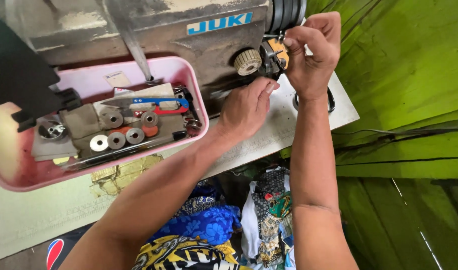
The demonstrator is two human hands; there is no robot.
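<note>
One head-worn camera looks steeply down, close over the sewing machine [154,30] and table [269,135].

Blue lettered label [219,23] on grey sewing machine body, far centre, a narrow horizontal strip. Small pale rectangular sticker [118,79] on far inner wall of pink tray [199,107], left. No screens or packages.

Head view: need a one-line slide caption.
Right hand pinches a small part at the sewing machine's end; left hand rests on the table beside a pink tray of bobbins.
</note>
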